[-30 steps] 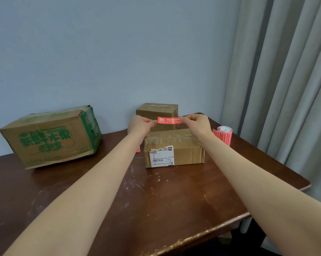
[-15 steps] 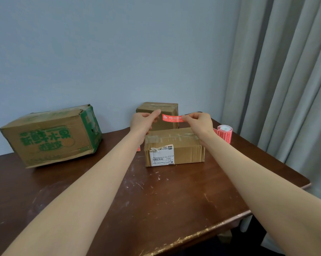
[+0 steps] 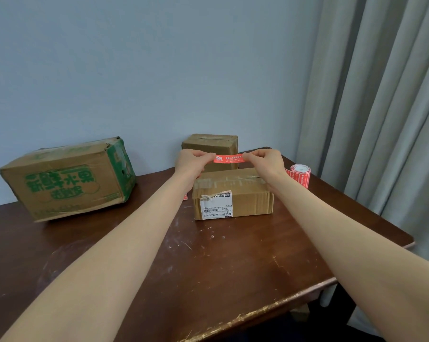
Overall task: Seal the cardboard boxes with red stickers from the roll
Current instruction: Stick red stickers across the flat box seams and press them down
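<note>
A red sticker (image 3: 228, 158) is stretched level between my two hands, a little above the middle cardboard box (image 3: 248, 198). My left hand (image 3: 192, 162) pinches its left end and my right hand (image 3: 266, 162) pinches its right end. That box lies on the brown table (image 3: 208, 262), with old clear tape on its top and a white shipping label on its front. The sticker roll (image 3: 299, 175) stands to the right of the box. A smaller box (image 3: 209, 144) sits behind the sticker. A large box with green print (image 3: 67, 178) lies at the left.
A small red scrap (image 3: 185, 196) shows on the table beside my left forearm. A blue wall runs behind the table and grey curtains (image 3: 381, 107) hang at the right. The table's front edge (image 3: 257, 314) is worn.
Half a second ago my left hand had let go of the sticker's left end; it pinches that end again and the sticker is held level over the box.
</note>
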The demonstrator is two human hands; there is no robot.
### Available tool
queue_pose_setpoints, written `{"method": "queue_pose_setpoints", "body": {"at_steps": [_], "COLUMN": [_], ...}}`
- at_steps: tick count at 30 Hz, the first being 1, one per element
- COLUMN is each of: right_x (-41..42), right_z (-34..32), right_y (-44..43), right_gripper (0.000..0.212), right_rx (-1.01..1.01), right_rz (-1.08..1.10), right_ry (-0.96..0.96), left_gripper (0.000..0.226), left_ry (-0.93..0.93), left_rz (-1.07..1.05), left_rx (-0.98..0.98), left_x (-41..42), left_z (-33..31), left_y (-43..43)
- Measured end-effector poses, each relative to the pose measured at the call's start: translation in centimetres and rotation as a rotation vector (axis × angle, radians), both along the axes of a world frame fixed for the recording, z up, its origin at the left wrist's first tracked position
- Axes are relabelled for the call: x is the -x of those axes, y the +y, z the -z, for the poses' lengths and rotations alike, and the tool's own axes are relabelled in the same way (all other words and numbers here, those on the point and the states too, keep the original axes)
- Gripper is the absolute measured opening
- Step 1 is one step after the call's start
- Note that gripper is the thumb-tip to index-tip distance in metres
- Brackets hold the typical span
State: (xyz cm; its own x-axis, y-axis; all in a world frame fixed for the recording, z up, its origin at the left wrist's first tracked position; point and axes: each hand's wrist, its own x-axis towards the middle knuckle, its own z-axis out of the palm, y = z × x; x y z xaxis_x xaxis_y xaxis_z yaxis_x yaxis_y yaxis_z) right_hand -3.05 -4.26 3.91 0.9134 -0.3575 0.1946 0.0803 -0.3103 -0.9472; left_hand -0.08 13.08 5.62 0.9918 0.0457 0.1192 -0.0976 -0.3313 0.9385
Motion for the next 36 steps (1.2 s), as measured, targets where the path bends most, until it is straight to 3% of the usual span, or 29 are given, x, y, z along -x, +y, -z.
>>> {"method": "queue_pose_setpoints", "body": {"at_steps": [4, 9, 14, 36], "right_x": [-0.3, -0.6, -0.8, -1.1], "right_z": [0.3, 0.8, 1.1, 1.1], "right_y": [-0.3, -0.7, -0.7, -0.3], "right_gripper": [0.017, 0.014, 0.027, 0.028], "right_rx": [0.055, 0.279, 0.446, 0.529], "right_rz": [-0.013, -0.013, 0.021, 0.054], "right_ry": [0.056, 0.2, 0.288, 0.371], "left_gripper": [0.021, 0.015, 0.02, 0.022], "left_ry": [-0.001, -0.019, -0.023, 0.01], "left_rz": [-0.001, -0.011, -0.035, -0.07], "left_rx": [-0.082, -0.338, -0.487, -0.633], "left_x": [0.0, -0.4, -0.7, -0.9], "left_z": [0.3, 1.5, 2.5, 2.8], "left_y": [0.0, 0.0, -0.7, -1.4]}}
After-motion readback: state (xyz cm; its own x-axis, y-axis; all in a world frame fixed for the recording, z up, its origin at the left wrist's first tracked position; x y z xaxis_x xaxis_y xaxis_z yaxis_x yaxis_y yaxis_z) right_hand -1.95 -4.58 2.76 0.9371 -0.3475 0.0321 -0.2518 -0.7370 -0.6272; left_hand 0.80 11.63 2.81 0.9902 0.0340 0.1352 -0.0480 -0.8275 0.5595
